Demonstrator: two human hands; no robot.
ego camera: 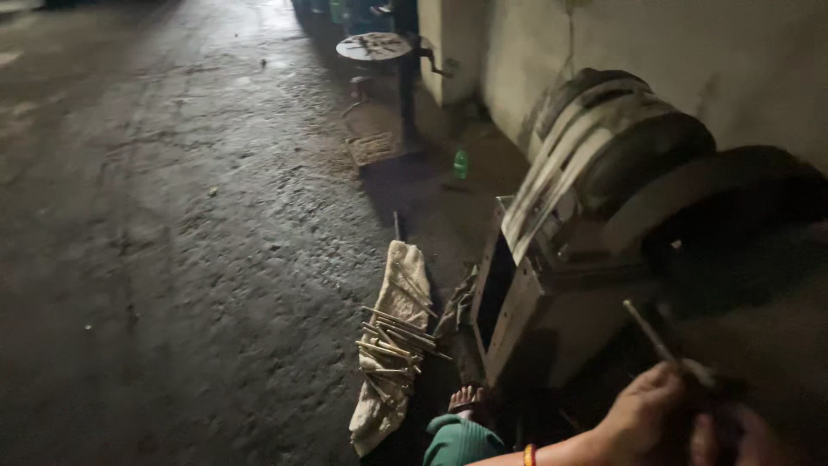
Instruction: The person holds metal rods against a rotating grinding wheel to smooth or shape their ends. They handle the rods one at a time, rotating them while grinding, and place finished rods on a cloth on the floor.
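On the left, the concrete floor (172, 259) is dark and rough. Near its middle lies one pale cloth sack (392, 345), and across it rests a loose pile of thin sticks (392, 341); I count about ten, but they overlap, so the number is not exact. The sack probably keeps them off the dirty floor and together. Farther back stands one small round stool (373, 46), and one green bottle (461, 164) sits on the floor beside the wall. Just below the sack's end one bare foot (467, 399) shows. To the right stands one heavy machine (595, 233) with curved wheel covers. At the lower right edge of the view, the left hand (642, 423) is clenched around one thin stick (660, 338), pointing it up toward the machine. The right hand (742, 436) is blurred; whether its grip is closed I cannot tell.
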